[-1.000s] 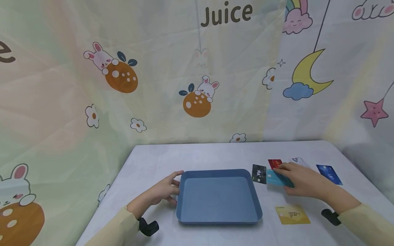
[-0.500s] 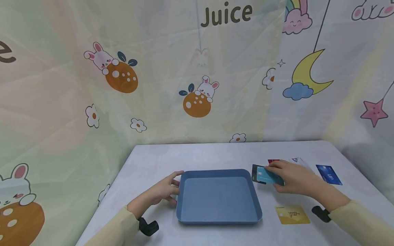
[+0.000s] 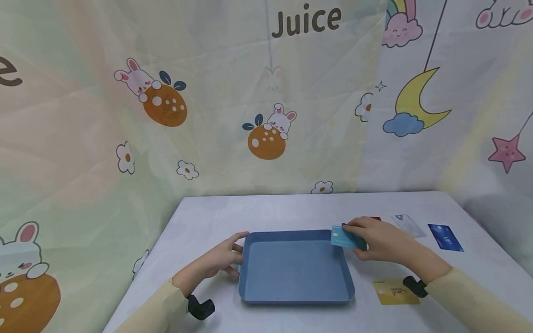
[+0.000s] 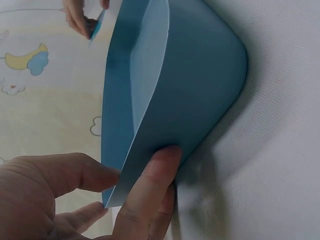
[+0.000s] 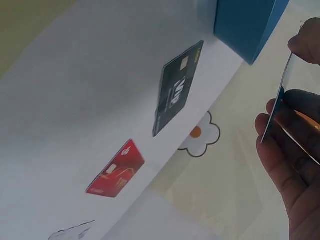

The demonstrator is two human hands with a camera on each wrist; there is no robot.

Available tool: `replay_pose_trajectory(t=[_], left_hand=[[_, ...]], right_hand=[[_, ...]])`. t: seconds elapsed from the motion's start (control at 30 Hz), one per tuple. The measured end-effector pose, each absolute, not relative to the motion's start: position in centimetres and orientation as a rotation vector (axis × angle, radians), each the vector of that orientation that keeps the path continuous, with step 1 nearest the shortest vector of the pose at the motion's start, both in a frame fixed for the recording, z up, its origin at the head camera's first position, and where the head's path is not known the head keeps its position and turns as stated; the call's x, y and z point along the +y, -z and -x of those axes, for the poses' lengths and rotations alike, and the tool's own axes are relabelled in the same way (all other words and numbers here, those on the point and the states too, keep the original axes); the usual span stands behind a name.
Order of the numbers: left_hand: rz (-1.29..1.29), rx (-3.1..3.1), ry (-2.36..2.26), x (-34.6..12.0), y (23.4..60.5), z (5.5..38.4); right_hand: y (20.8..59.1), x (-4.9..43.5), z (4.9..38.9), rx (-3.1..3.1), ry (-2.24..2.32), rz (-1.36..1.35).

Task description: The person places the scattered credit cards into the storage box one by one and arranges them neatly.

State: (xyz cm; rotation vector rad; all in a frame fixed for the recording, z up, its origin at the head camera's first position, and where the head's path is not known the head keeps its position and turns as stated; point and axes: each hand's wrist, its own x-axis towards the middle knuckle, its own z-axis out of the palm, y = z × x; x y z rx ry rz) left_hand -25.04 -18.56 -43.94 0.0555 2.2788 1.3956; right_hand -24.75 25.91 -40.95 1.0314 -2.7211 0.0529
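Note:
My right hand (image 3: 381,240) pinches a light-blue bank card (image 3: 343,237) between thumb and fingers. The card overlaps the right rim of the blue tray (image 3: 296,268) in the head view; in the right wrist view it shows nearly edge-on. My left hand (image 3: 220,256) holds the tray's left side, fingers on both sides of the rim in the left wrist view. A black VIP card (image 5: 178,90) and a red card (image 5: 117,170) lie on the table, mostly hidden behind my right hand in the head view.
A gold card (image 3: 396,292) lies on the white-covered table (image 3: 316,210) near my right forearm. Farther right are a white card (image 3: 408,225) and a dark-blue card (image 3: 445,237). A printed cloth backdrop (image 3: 216,92) rises behind the table.
My right hand has carried the light-blue card leftward, from beside the black card to over the tray's right edge. My left hand and the tray have stayed put.

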Motion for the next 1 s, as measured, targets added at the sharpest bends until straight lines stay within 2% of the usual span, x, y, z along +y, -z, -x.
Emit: replay_pose_trajectory(t=[1.0], left_hand=[[-0.087,2.224,-1.424,-18.9,44.0,25.0]], right_hand=[[40.1,19.4,25.4,-2.760,-0.225,-1.156]])
